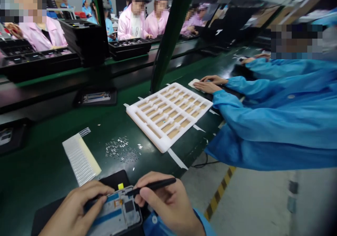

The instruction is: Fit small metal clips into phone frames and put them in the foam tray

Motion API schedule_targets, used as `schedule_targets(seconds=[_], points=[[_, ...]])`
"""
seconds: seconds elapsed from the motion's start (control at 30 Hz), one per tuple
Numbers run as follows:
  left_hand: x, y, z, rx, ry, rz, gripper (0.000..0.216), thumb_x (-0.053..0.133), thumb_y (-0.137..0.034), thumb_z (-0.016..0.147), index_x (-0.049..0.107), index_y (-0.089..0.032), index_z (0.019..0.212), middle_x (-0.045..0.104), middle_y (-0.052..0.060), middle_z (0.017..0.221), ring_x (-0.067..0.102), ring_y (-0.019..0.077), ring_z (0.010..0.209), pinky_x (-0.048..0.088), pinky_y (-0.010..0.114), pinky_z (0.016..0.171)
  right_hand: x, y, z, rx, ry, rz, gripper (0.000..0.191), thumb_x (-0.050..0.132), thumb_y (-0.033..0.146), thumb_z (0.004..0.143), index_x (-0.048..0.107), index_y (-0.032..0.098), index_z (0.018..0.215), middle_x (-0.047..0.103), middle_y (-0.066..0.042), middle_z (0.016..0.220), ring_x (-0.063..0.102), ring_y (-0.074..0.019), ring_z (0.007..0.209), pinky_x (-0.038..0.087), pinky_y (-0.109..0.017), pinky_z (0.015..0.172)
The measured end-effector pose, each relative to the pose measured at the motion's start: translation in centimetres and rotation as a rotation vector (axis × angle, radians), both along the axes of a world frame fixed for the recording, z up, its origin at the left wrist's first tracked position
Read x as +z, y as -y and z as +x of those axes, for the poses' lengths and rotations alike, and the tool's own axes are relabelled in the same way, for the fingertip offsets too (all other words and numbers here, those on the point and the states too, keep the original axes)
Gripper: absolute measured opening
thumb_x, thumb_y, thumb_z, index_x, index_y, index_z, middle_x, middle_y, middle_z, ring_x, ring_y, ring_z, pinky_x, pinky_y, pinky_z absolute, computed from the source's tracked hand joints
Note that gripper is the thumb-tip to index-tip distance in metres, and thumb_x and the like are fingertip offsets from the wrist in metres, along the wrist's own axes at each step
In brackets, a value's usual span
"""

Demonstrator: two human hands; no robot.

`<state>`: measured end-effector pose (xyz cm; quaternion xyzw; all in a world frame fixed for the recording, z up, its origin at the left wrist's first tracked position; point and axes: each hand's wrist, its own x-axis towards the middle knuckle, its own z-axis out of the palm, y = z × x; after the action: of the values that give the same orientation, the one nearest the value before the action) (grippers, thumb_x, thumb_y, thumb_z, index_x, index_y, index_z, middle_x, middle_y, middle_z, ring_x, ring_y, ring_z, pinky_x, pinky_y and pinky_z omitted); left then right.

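Note:
Low in the view, my left hand (79, 204) rests on a grey phone frame (116, 215), thumb and fingers closed on its left edge. Blue strips, a dark square patch and a small gold-coloured part show on the frame. Beneath it lies a black tray (50, 211), with a yellow tab (120, 186) at the frame's top edge. Closed around slim black tweezers (158, 184), my right hand (168, 204) is over the frame's upper right corner. The tweezers' tip points left and down at the frame's top edge; whether it grips anything is too small to tell.
Beyond my hands lie a sheet of thin strips (81, 159) and scattered small shiny pieces (122, 150). A white slotted foam tray (164, 141) is taped to the green bench. Black trays (96, 97) stand farther left. A co-worker's blue sleeve (263, 113) reaches in from the right; a green post (168, 43) rises behind.

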<state>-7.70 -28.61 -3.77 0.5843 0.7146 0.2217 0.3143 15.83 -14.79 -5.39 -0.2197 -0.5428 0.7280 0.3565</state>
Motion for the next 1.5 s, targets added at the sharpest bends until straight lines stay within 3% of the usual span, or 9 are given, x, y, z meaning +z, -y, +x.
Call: schedule_targets(seconds=[0.13,0.37,0.87,1.17,1.5], points=[[-0.1,-1.2,0.5,0.034,0.114,-0.060,0.034,0.052,-0.047,0.107,0.081,-0.036,0.121,0.082,0.001,0.116,0.079,0.0192,0.109,0.063,0.027,0.096,-0.5,1.2,-1.6,0.059,0.140,0.076,0.013,0.075,0.025,0.099,0.085,0.015,0.097,0.079,-0.008,0.079,0.079,-0.0188,0.066,0.065,-0.024,0.063],[-0.9,-0.5,0.7,0.056,0.163,-0.075,0.034,0.050,-0.046,0.107,0.079,-0.035,0.123,0.080,0.001,0.118,0.076,0.0184,0.111,0.059,0.029,0.098,-1.3,1.4,-2.3,0.043,0.291,0.204,0.017,0.073,0.026,0.096,0.086,0.015,0.096,0.079,-0.008,0.079,0.077,-0.0202,0.065,0.065,-0.026,0.061],[-0.7,-1.0,1.4,0.107,0.130,-0.065,0.029,0.056,-0.045,0.102,0.082,-0.033,0.108,0.081,0.001,0.110,0.078,0.0185,0.103,0.061,0.026,0.089,-1.0,1.6,-2.2,-0.002,0.306,0.297,0.017,0.071,0.024,0.097,0.085,0.017,0.092,0.081,-0.009,0.083,0.079,-0.0215,0.074,0.062,-0.026,0.062],[-2.2,-0.8,2.3,0.182,0.089,-0.005,0.020,0.061,-0.039,0.100,0.079,-0.033,0.094,0.078,-0.001,0.099,0.075,0.0180,0.094,0.056,0.028,0.082,-0.7,2.0,-2.3,-0.072,0.273,0.419,0.015,0.069,0.017,0.098,0.083,0.019,0.094,0.084,-0.010,0.090,0.081,-0.0223,0.078,0.064,-0.028,0.072],[-2.3,-0.6,2.0,0.154,0.088,-0.044,0.026,0.058,-0.048,0.105,0.079,-0.034,0.100,0.078,-0.001,0.100,0.075,0.0174,0.093,0.057,0.027,0.082,-1.5,2.5,-2.1,-0.081,0.197,0.466,0.017,0.069,0.011,0.098,0.082,0.020,0.107,0.084,-0.010,0.097,0.082,-0.0227,0.088,0.066,-0.029,0.082]])
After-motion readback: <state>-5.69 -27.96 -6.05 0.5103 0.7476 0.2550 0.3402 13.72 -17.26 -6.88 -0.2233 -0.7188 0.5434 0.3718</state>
